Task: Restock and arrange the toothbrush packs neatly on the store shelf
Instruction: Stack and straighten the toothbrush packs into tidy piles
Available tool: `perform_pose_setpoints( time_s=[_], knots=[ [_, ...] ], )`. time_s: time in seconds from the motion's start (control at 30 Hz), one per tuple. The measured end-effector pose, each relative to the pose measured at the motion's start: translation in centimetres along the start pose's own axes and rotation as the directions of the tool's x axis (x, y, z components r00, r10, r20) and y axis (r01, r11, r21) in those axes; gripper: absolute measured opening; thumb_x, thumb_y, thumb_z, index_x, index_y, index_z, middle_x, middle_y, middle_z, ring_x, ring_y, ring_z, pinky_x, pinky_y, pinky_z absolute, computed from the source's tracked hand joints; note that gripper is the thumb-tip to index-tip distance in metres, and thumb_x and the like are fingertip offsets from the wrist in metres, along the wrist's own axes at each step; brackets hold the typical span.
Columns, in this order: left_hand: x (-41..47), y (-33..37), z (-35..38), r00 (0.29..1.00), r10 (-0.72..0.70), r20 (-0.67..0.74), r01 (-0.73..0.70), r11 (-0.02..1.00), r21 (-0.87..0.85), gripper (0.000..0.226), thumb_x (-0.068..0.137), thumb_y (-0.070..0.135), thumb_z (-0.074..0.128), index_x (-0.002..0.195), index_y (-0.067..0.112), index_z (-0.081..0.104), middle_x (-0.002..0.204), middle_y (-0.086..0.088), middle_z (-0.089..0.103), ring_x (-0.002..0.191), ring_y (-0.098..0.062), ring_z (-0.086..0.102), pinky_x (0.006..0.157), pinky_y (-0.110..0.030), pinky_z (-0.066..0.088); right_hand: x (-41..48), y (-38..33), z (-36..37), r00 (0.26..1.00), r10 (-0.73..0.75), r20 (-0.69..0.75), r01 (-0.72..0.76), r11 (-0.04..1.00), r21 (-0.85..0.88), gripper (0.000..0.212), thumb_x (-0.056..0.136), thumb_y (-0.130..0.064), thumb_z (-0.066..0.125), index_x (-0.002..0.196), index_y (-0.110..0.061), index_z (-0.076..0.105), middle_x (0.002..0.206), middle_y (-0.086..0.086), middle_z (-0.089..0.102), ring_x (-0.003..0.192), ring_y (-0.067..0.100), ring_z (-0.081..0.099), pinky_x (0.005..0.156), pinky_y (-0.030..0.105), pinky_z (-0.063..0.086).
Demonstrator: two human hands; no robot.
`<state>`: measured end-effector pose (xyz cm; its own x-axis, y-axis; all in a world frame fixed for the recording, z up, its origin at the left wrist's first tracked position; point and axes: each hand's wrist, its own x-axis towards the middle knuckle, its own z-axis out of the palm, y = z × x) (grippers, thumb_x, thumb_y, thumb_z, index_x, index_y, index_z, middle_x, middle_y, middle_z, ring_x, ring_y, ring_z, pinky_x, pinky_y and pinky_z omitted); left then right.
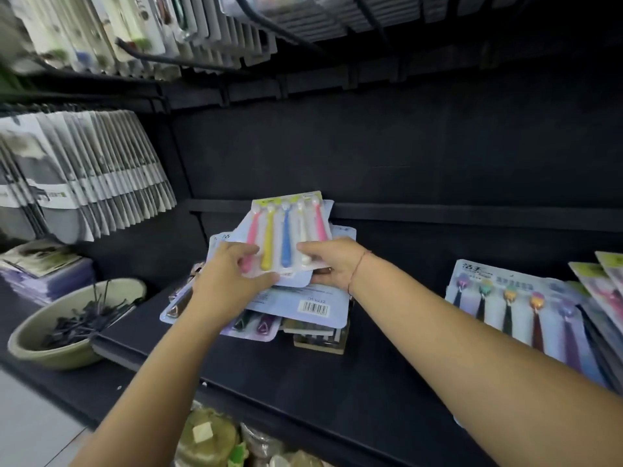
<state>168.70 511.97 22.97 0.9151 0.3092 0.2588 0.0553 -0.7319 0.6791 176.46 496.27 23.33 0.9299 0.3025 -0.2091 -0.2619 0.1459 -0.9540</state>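
Observation:
A messy stack of toothbrush packs [303, 303] lies on the black shelf [303, 375] at the middle. On top is a pack of pink, yellow, blue and white toothbrushes [286, 227]. My left hand [229, 274] grips the near left edge of that top pack, thumb under it. My right hand [332, 262] grips its near right edge, fingers on top. Another row of toothbrush packs [526, 305] with dark handles leans on the shelf at the right.
A green bowl [43, 352] of black hooks sits at the shelf's left end. Grey carded packs [101, 176] hang at the left, with more hanging above. Purple boxes [47, 281] are stacked at far left. Goods fill the lower shelf [209, 439].

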Motion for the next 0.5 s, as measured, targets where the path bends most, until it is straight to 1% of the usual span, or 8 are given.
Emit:
perform_pose_setpoints(
  time_s=[0.1, 0.17, 0.23, 0.3, 0.33, 0.4, 0.43, 0.5],
  knots=[
    [-0.9, -0.5, -0.5, 0.999, -0.025, -0.035, 0.018, 0.979, -0.201, 0.067, 0.083, 0.058, 0.064, 0.139, 0.025, 0.049, 0.137, 0.010, 0.047, 0.129, -0.015, 0.045, 0.102, -0.036, 0.040, -0.8, 0.6, -1.0, 0.995, -0.070, -0.068, 0.076, 0.993, 0.094, 0.029, 0.088, -0.003, 0.067, 0.115, -0.007, 0.058, 0.094, 0.009, 0.066, 0.076, 0.019, 0.065, 0.048, 0.028, 0.055],
    [-1.5, 0.0, -0.6, 0.997, -0.038, -0.068, 0.022, 0.975, -0.219, 0.075, 0.083, 0.067, 0.053, 0.145, 0.025, 0.043, 0.144, 0.006, 0.046, 0.133, -0.019, 0.044, 0.107, -0.042, 0.039, -2.8, 0.9, -2.5, 0.986, -0.145, -0.086, 0.152, 0.984, 0.088, 0.030, 0.089, -0.003, 0.066, 0.117, -0.009, 0.059, 0.099, 0.009, 0.067, 0.078, 0.019, 0.066, 0.048, 0.025, 0.054],
    [-2.6, 1.8, 0.0, 0.997, -0.012, -0.082, -0.010, 0.965, -0.263, 0.055, 0.095, 0.052, 0.050, 0.142, 0.022, 0.046, 0.139, 0.005, 0.050, 0.126, -0.015, 0.048, 0.104, -0.036, 0.039, -5.5, 1.2, -4.4, 0.976, -0.201, -0.085, 0.207, 0.976, 0.067, 0.028, 0.089, -0.006, 0.066, 0.116, -0.012, 0.062, 0.105, 0.008, 0.069, 0.084, 0.019, 0.067, 0.057, 0.026, 0.056],
    [-3.8, 4.1, 1.4, 0.996, 0.058, -0.065, -0.075, 0.945, -0.318, 0.033, 0.098, 0.045, 0.049, 0.125, 0.026, 0.052, 0.121, 0.009, 0.059, 0.108, -0.011, 0.054, 0.089, -0.028, 0.043, -8.3, 1.5, -6.8, 0.966, -0.235, -0.109, 0.245, 0.966, 0.084, 0.027, 0.089, -0.008, 0.066, 0.115, -0.014, 0.063, 0.106, 0.006, 0.071, 0.089, 0.019, 0.068, 0.066, 0.028, 0.057],
    [-4.5, 5.6, 2.2, 0.996, 0.071, -0.046, -0.083, 0.931, -0.356, 0.029, 0.097, 0.046, 0.050, 0.121, 0.029, 0.051, 0.119, 0.011, 0.059, 0.107, -0.011, 0.054, 0.089, -0.028, 0.045, -9.7, 1.6, -8.1, 0.957, -0.255, -0.138, 0.269, 0.959, 0.093, 0.026, 0.089, -0.008, 0.065, 0.115, -0.014, 0.063, 0.106, 0.005, 0.072, 0.090, 0.018, 0.069, 0.067, 0.029, 0.057],
    [-5.6, 8.2, 3.7, 0.999, 0.050, 0.011, -0.039, 0.888, -0.459, 0.044, 0.096, 0.048, 0.052, 0.136, 0.030, 0.046, 0.133, 0.015, 0.051, 0.118, -0.009, 0.048, 0.098, -0.033, 0.040, -12.5, 1.6, -11.1, 0.931, -0.293, -0.218, 0.317, 0.945, 0.083, 0.026, 0.089, -0.008, 0.066, 0.115, -0.014, 0.063, 0.108, 0.007, 0.072, 0.091, 0.020, 0.070, 0.071, 0.031, 0.058],
    [-6.0, 9.2, 4.4, 0.997, 0.022, 0.072, 0.018, 0.864, -0.503, 0.053, 0.095, 0.050, 0.053, 0.142, 0.028, 0.043, 0.136, 0.016, 0.048, 0.120, -0.006, 0.044, 0.098, -0.032, 0.036, -13.9, 1.5, -12.7, 0.914, -0.313, -0.256, 0.339, 0.939, 0.063, 0.027, 0.089, -0.008, 0.066, 0.115, -0.013, 0.063, 0.109, 0.008, 0.072, 0.092, 0.022, 0.069, 0.073, 0.032, 0.057],
    [-6.5, 10.9, 5.9, 0.966, -0.037, 0.257, 0.179, 0.814, -0.553, 0.058, 0.089, 0.060, 0.057, 0.136, 0.025, 0.054, 0.132, 0.016, 0.055, 0.118, -0.006, 0.050, 0.099, -0.032, 0.037, -16.7, 1.2, -15.8, 0.887, -0.344, -0.307, 0.365, 0.931, 0.012, 0.027, 0.088, -0.007, 0.066, 0.114, -0.013, 0.064, 0.107, 0.008, 0.073, 0.090, 0.021, 0.069, 0.072, 0.031, 0.055]
  ],
)
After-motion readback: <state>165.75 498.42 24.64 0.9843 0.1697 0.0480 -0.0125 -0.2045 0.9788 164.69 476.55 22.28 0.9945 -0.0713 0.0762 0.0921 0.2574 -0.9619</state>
